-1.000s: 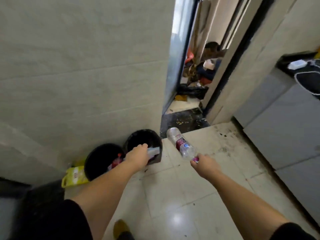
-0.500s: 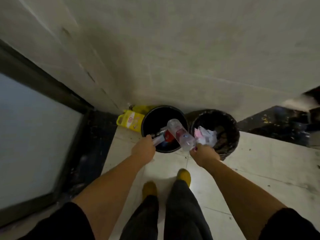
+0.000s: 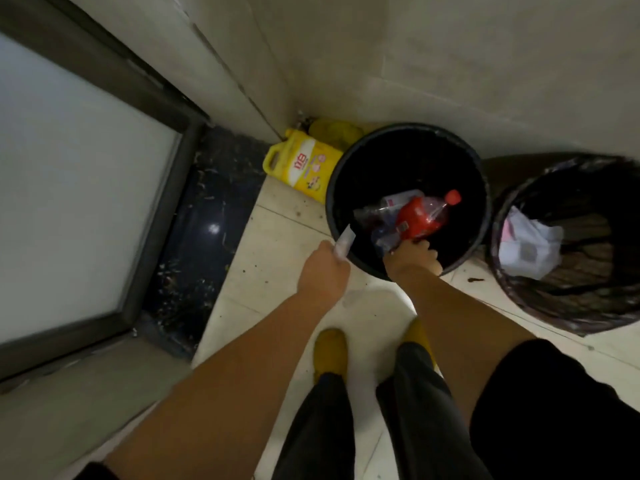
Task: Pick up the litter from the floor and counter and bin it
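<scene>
A black round bin (image 3: 334,188) stands on the floor against the wall. Inside it lie a red-labelled bottle with a red cap (image 3: 424,216) and a crushed clear bottle (image 3: 398,200). My right hand (image 3: 414,256) reaches over the bin's near rim, its fingers closed on the neck of a clear plastic bottle (image 3: 386,237) that points down into the bin. My left hand (image 3: 323,270) hovers just left of the rim, gripping a pale flat wrapper (image 3: 343,242) whose tip overhangs the bin's edge.
A second bin with a black liner (image 3: 571,306) stands to the right, holding crumpled white paper (image 3: 530,247). A yellow jug (image 3: 301,164) lies in the corner behind the bins. A frosted glass door (image 3: 69,202) is on the left. My yellow shoes (image 3: 330,351) stand close to the bins.
I have stepped closer and the view has tipped down over the left bin. My right hand has lowered the clear bottle into that bin. My left hand still holds the wrapper at the rim.
</scene>
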### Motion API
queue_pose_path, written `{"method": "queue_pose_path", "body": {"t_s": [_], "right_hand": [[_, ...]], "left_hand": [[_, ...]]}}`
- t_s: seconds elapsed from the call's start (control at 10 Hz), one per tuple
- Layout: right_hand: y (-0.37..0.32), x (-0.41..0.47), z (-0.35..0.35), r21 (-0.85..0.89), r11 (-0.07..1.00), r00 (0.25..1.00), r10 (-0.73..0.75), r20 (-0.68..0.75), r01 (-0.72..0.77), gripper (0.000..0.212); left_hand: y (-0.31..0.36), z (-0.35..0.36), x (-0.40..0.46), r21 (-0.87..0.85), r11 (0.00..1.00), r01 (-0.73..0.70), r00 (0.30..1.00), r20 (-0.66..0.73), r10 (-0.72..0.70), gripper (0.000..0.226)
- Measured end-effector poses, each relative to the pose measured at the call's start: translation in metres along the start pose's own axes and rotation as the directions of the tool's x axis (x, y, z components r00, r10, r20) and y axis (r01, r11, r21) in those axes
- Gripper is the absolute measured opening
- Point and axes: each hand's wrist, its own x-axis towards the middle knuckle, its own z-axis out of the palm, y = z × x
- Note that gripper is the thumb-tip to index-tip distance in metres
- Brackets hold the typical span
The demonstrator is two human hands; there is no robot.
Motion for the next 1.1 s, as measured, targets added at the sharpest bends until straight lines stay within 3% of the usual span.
{"method": "queue_pose_path", "body": {"t_s": [0.2, 0.4, 0.6, 0.8, 0.9, 1.0, 1.1], "right_hand": [[0.02, -0.024, -0.036, 0.116, 0.993, 0.999, -0.032, -0.017, 0.034, 0.065], [0.104, -0.058, -0.115, 0.33, 0.944, 0.998, 0.045, -0.046, -0.028, 0.071], [0.21, -0.062, -0.152, 0.414, 0.909, 0.974, 0.138, -0.18, -0.052, 0.065], [0.268, 0.012, -0.123, 0.508, 0.861, 0.931, 0.166, -0.325, 0.024, 0.057], [0.275, 0.068, -0.093, 0.594, 0.804, 0.925, 0.207, -0.319, 0.025, 0.057], [0.27, 0.12, -0.057, 0.706, 0.708, 0.934, 0.257, -0.247, -0.008, 0.063], [0.267, 0.148, -0.028, 0.746, 0.664, 0.941, 0.281, -0.186, -0.051, 0.07]], "left_hand": [[0.021, -0.015, -0.022, 0.052, 0.998, -0.025, 1.0, 0.012, 0.024, 0.027], [0.103, -0.006, -0.064, 0.141, 0.979, -0.148, 0.987, 0.09, 0.136, 0.028], [0.196, 0.064, -0.088, 0.13, 0.944, -0.305, 0.943, 0.181, 0.279, 0.029], [0.246, 0.171, -0.027, 0.074, 0.93, -0.36, 0.925, 0.155, 0.346, 0.024], [0.244, 0.231, 0.029, 0.021, 0.96, -0.281, 0.952, 0.135, 0.275, 0.028], [0.223, 0.286, 0.093, 0.01, 0.988, -0.154, 0.962, 0.231, 0.147, 0.047], [0.197, 0.317, 0.138, -0.105, 0.992, -0.075, 0.942, 0.318, 0.104, 0.076]]}}
